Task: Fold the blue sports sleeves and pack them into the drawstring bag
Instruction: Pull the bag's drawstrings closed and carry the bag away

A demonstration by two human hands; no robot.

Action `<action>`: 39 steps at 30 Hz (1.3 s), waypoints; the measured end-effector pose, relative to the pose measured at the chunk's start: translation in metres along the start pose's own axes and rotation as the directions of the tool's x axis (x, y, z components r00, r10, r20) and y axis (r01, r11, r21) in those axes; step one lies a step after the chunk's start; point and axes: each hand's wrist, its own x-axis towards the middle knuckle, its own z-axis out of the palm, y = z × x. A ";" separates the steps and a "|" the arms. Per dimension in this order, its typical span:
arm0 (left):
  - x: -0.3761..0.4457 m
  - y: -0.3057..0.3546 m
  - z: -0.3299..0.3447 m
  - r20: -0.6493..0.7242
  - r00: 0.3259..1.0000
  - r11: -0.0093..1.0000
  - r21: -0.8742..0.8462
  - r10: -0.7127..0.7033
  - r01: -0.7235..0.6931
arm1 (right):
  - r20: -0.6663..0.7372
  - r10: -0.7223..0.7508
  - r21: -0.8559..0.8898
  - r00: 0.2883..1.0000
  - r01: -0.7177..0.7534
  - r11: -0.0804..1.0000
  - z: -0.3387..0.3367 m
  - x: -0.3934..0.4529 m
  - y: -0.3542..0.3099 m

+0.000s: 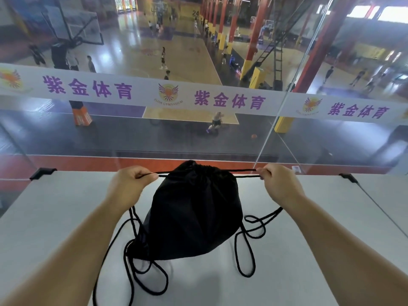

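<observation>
A black drawstring bag (194, 215) lies on the white table (55, 217), its mouth at the far end cinched into gathers. My left hand (130, 184) is closed on the left drawstring (161, 174), and my right hand (280, 184) is closed on the right drawstring (245, 173). Both cords run taut from the bag's mouth out to my fists. Loose black cord loops trail on the table at both lower corners of the bag. No blue sports sleeves are visible; the bag looks full.
A glass railing (154, 140) with a white banner strip stands right behind the table's far edge, held by black clamps (43, 173). Beyond it, far below, is a basketball hall with people. Bare tabletop lies left and right of the bag.
</observation>
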 end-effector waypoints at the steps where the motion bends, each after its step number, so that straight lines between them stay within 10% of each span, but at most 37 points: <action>1: 0.000 -0.001 0.006 0.018 1.000 0.997 0.073 0.026 -0.027 | 0.019 0.015 -0.001 1.000 -0.015 1.000 0.005 0.001 -0.002; 10: -0.008 0.018 0.029 0.337 0.941 0.940 0.306 0.038 -0.148 | 0.307 -0.023 0.017 0.951 0.019 1.000 0.024 -0.008 -0.026; 17: -0.013 0.033 0.052 0.328 0.929 0.926 0.268 0.171 -0.265 | 0.280 -0.170 0.278 0.945 0.090 0.956 0.017 -0.019 -0.029; 23: -0.006 0.041 0.061 0.334 0.943 0.996 0.079 0.006 -0.034 | 0.317 -0.290 0.009 0.903 0.303 0.953 0.015 -0.025 -0.017; 39: -0.002 0.049 0.041 0.294 0.950 0.962 0.215 0.103 -0.171 | 0.331 -0.255 0.285 0.909 0.162 0.945 0.008 -0.008 -0.031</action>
